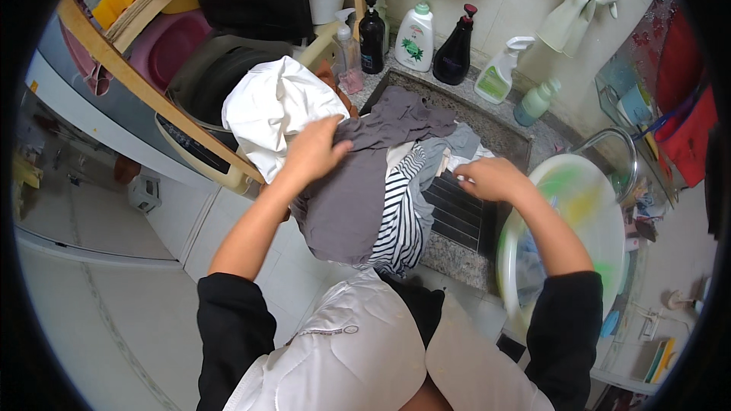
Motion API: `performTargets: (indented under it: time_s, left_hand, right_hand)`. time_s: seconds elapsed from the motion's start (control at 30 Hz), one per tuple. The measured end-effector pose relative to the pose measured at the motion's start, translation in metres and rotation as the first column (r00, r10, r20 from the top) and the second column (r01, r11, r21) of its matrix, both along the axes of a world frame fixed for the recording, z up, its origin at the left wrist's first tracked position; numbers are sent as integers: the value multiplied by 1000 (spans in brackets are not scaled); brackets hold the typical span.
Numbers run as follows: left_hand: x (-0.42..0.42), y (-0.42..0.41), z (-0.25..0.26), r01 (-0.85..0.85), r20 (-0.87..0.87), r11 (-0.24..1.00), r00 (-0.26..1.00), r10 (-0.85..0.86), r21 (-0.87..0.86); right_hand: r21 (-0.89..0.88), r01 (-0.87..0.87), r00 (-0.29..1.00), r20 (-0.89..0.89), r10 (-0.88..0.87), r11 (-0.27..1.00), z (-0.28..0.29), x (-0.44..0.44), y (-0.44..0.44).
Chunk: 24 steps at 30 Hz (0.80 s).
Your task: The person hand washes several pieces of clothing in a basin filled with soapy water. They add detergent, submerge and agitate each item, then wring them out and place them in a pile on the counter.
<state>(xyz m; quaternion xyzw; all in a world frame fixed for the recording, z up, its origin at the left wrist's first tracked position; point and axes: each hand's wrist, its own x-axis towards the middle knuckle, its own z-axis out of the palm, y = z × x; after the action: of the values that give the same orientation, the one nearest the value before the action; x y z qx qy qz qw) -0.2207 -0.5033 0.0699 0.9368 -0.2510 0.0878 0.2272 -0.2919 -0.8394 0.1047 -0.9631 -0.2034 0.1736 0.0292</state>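
A heap of clothes lies over the near edge of a stone sink. Dark grey garment (348, 200) fabric covers most of it, beside a black-and-white striped garment (400, 211) and lighter grey cloth (428, 165). My left hand (314, 151) touches the heap where the dark grey cloth meets a bunched white cloth (280, 103); its thumb stands apart and its grip is partly hidden. At the heap's right side, my right hand (494, 178) pinches a small white cloth (474, 156) between thumb and fingers. Brown fabric (329, 83) shows behind the white bundle.
Several bottles, including a white pump bottle (415, 37) and a spray bottle (499, 74), line the sink's back ledge. A large plastic basin (571, 177) stands right, near a curved faucet (628, 142). Left are an open top-loading washing machine (211, 85) and a wooden shelf frame (165, 97).
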Motion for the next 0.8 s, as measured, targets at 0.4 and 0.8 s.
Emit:
performTargets:
  time_s: [0.4,0.8]
  left_hand:
    - [-47,-72,39,262,-92,742,913,-398,-617]
    - [-64,-139,24,180,61,691,979,-194,-700]
  right_hand:
    - [558,43,967,185,-175,829,-67,53,34]
    - [832,355,856,-473,-210,-427,86,37,-16]
